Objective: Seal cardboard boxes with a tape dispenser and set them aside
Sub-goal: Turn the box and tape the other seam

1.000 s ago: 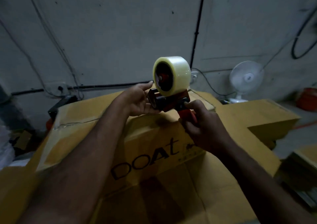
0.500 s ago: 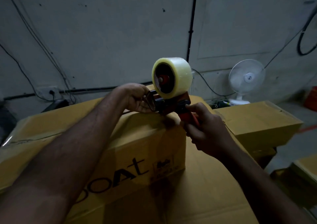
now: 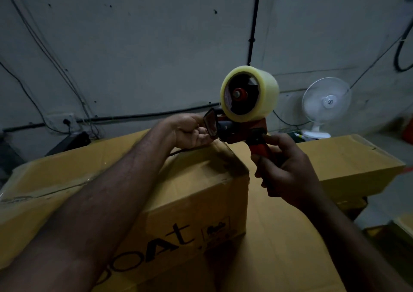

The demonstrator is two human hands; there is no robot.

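At the far left, a wall socket (image 3: 64,121) with cables is seen above a long taped carton (image 3: 51,173). In front of it a cardboard box (image 3: 190,197), printed in black letters, is stood with its top facing up.

The left hand (image 3: 190,131) is held over the far right corner of that top. Its fingers are curled against the black front plate of the tape dispenser (image 3: 241,128). Whether the tape's end is pinched cannot be told.

The dispenser is held just above that corner, clear of the cardboard. Its long axis is laid roughly left to right: the front plate is pointed left and the red handle is slanted down to the right. The tape roll (image 3: 250,90) is carried upright on top, its open face turned towards the camera.

The handle is clamped in the right hand (image 3: 286,171), fingers wrapped round it.

Below the dispenser the box's right vertical edge is met by flat cardboard (image 3: 279,235). Open room is left there, up to a second box (image 3: 348,157) further right. A white fan (image 3: 326,104) is stood behind it.

Compared with half a second ago, the same corner and grips are kept. More of the left palm and of the roll's face is shown.
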